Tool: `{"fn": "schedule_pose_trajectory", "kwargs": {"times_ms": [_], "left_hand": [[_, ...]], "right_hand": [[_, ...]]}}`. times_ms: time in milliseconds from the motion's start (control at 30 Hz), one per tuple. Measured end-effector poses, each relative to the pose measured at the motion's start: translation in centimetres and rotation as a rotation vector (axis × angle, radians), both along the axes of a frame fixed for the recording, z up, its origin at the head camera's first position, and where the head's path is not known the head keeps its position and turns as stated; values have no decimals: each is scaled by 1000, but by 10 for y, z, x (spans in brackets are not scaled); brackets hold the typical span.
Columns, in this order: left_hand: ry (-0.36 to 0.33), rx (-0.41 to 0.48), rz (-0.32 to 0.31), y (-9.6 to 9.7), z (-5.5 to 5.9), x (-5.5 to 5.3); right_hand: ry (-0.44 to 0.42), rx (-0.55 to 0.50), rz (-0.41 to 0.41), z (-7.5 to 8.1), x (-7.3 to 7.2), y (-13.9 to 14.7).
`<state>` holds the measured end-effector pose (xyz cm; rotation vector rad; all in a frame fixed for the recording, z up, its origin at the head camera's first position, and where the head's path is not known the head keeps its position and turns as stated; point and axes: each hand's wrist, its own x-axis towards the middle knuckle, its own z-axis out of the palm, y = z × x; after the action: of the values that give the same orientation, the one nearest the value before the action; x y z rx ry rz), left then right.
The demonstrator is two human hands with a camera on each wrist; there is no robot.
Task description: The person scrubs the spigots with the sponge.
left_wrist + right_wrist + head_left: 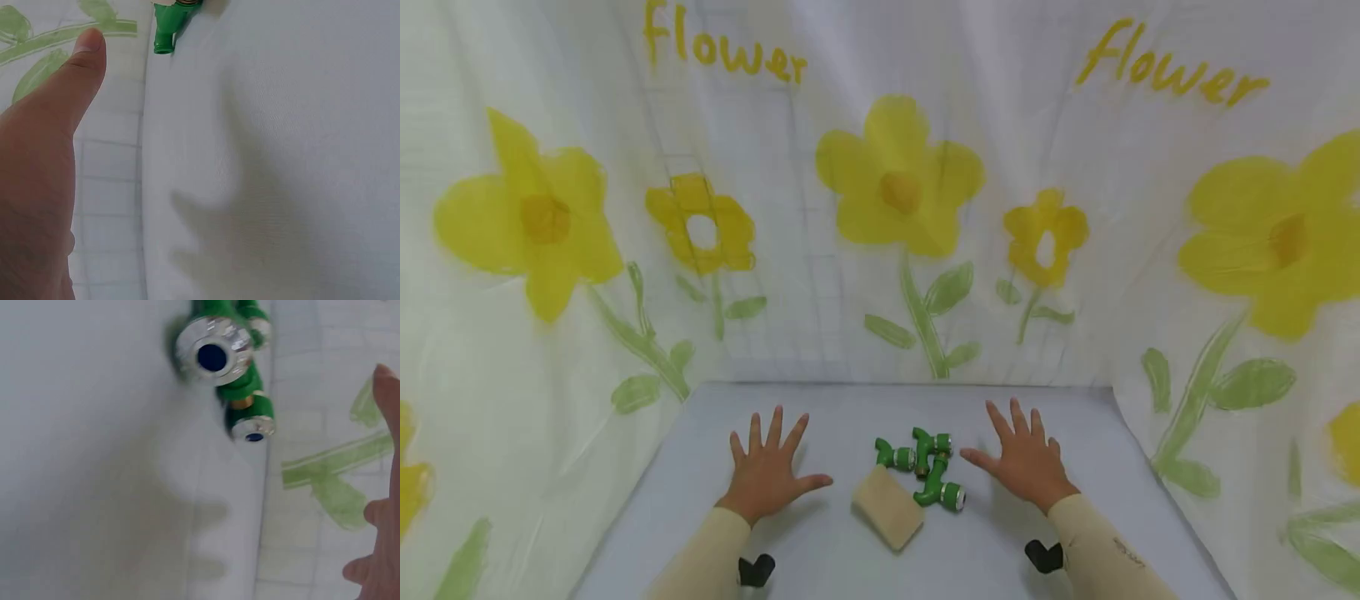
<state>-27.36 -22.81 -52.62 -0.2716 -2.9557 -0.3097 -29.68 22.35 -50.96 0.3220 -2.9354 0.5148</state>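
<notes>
Both hands are held over the table with fingers spread, and neither one holds anything. My left hand (765, 477) is to the left of a beige rectangular block (887, 507), its thumb pointing toward it. On the other side, my right hand (1028, 463) has its thumb nearest the green pipe-like fittings. Three of these fittings lie close together: a left one (895, 455), a rear one (931, 448) and a front one (942, 490). Each has a silvery ring at one end; the right wrist view shows a dark round opening in the ring of one fitting (214, 353). The block lies in front of them.
A pale table (820, 567) lies under the hands. White sheeting (790, 333) painted with yellow flowers rises behind it and at both sides. Black pieces (756, 571) show beside the wrists. Hand shadows fall on the tabletop in both wrist views.
</notes>
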Motion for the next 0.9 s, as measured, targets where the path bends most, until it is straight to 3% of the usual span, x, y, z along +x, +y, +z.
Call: {"fn": "schedule_pose_trajectory", "kwargs": {"times_ms": [133, 200, 267, 367, 667, 900], "left_hand": [[76, -16, -24, 8, 24, -18], [78, -20, -29, 12, 32, -22], [39, -32, -25, 12, 34, -19], [-21, -46, -8, 11, 32, -9], [-41, -12, 11, 16, 32, 8], [-75, -16, -37, 36, 33, 8]], "right_hand": [[-36, -325, 23, 25, -11, 12], [-75, -512, 37, 34, -12, 17], [-135, -684, 55, 37, -7, 20], [-200, -847, 65, 39, 2, 19], [-107, -1043, 88, 38, 20, -15], [-89, -1066, 136, 29, 51, -54]]}}
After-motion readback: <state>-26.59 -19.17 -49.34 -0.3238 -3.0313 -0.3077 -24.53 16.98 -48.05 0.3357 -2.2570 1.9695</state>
